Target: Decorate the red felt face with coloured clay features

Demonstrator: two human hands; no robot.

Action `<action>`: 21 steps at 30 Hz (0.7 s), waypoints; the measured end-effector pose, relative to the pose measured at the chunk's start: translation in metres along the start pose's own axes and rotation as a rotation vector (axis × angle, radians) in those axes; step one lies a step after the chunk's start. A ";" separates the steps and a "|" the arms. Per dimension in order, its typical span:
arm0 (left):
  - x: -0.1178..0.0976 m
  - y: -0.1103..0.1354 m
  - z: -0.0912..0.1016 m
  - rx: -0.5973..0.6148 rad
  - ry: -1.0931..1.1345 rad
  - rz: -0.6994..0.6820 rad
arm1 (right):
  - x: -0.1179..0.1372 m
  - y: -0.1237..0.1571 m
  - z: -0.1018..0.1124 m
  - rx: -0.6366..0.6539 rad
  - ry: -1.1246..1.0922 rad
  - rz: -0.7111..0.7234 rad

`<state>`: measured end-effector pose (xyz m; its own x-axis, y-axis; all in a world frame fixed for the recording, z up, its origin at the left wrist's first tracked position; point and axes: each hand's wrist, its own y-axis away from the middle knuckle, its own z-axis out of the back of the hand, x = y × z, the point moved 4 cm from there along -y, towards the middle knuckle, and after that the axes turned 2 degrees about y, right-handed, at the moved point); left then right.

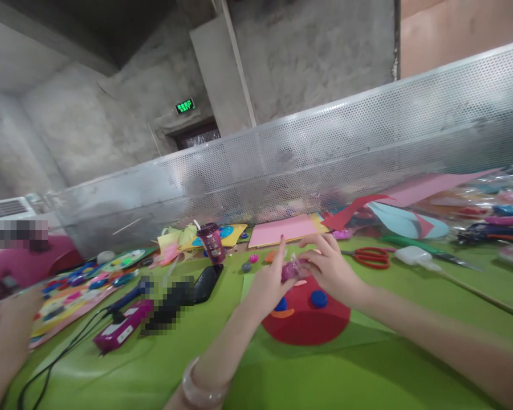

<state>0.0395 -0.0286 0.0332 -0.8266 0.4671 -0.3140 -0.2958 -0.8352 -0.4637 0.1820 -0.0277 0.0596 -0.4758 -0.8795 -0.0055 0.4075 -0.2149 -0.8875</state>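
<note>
My left hand [268, 287] and my right hand [334, 272] meet over a red paper circle [305, 329]. Between their closed fingers is a small pinkish-purple clay packet [289, 271] in clear plastic, partly covered by the fingers. On the circle sit two blue clay discs, the right one [318, 299] in full view and the left one [282, 304] partly hidden by my left hand. An orange clay strip [283, 314] curves just below the left disc. A light green sheet [256, 347] lies under the circle.
Red-handled scissors [371, 258] and a white-headed stick [414, 256] lie to the right. Further left are a drink cup [212, 244], a black phone [208, 283] and a purple power strip [123, 327] with cables. Another person's arm [15, 336] reaches in at far left.
</note>
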 end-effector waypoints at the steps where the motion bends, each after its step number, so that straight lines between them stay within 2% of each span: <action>1: 0.001 0.000 0.000 0.002 -0.012 0.012 | -0.003 -0.001 0.001 -0.009 -0.003 -0.010; 6: 0.003 -0.001 0.000 0.032 -0.119 0.066 | -0.013 -0.005 0.005 -0.005 -0.042 -0.010; 10: 0.004 -0.002 -0.001 0.065 -0.174 0.088 | -0.014 -0.006 0.005 0.068 -0.068 0.052; 15: 0.005 -0.001 -0.003 0.104 -0.127 0.095 | -0.008 -0.005 0.003 0.167 -0.037 0.135; 21: 0.004 0.000 -0.001 0.108 -0.130 0.121 | -0.011 -0.002 -0.002 0.272 -0.020 0.098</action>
<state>0.0371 -0.0260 0.0310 -0.9120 0.3260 -0.2489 -0.2344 -0.9123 -0.3358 0.1845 -0.0168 0.0608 -0.4098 -0.9092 -0.0740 0.6463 -0.2321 -0.7269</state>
